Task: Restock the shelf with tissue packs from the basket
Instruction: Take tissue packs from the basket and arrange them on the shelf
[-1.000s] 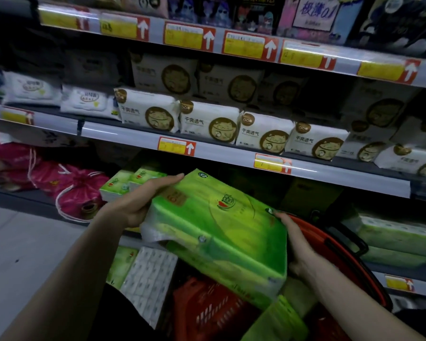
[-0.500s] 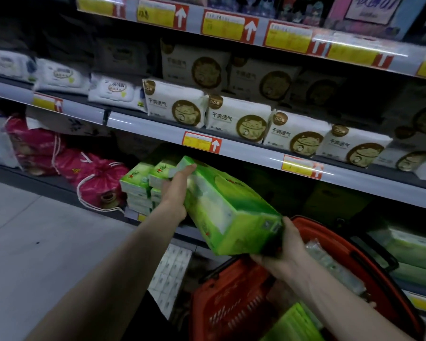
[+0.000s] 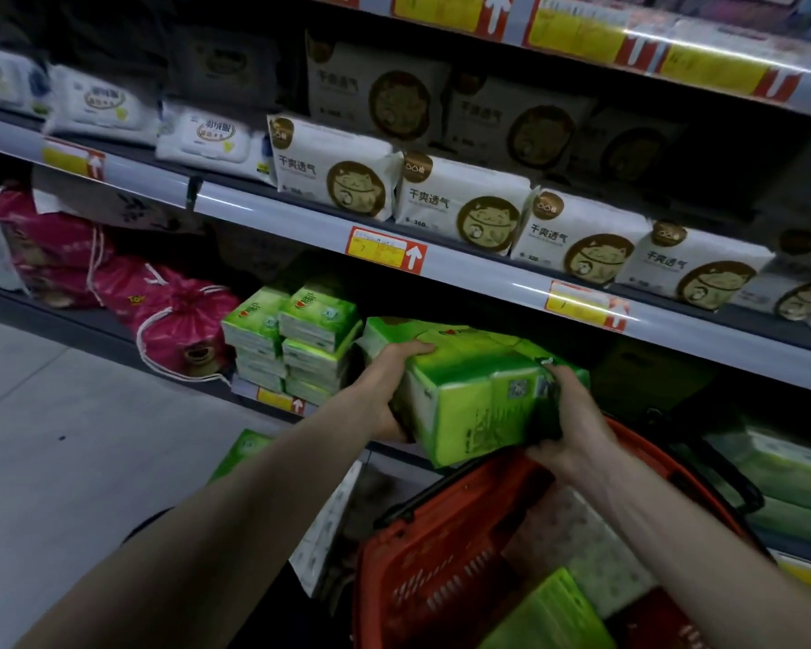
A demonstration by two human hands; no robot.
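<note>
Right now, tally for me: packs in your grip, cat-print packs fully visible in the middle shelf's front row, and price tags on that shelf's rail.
Green tissue pack, held by left hand and right hand: 1
White cat-print packs: 4
Price tags: 3
Total: 8

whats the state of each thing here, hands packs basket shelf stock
red plastic basket: holds a green pack at its near end
large green plastic-wrapped tissue pack: held tilted in the air, by the lower shelf
left hand: grips the pack's far end, fingers over the top
right hand: grips its near end
small green tissue packs: stacked on the lower shelf
white cat-print packs: lined along the middle shelf
</note>
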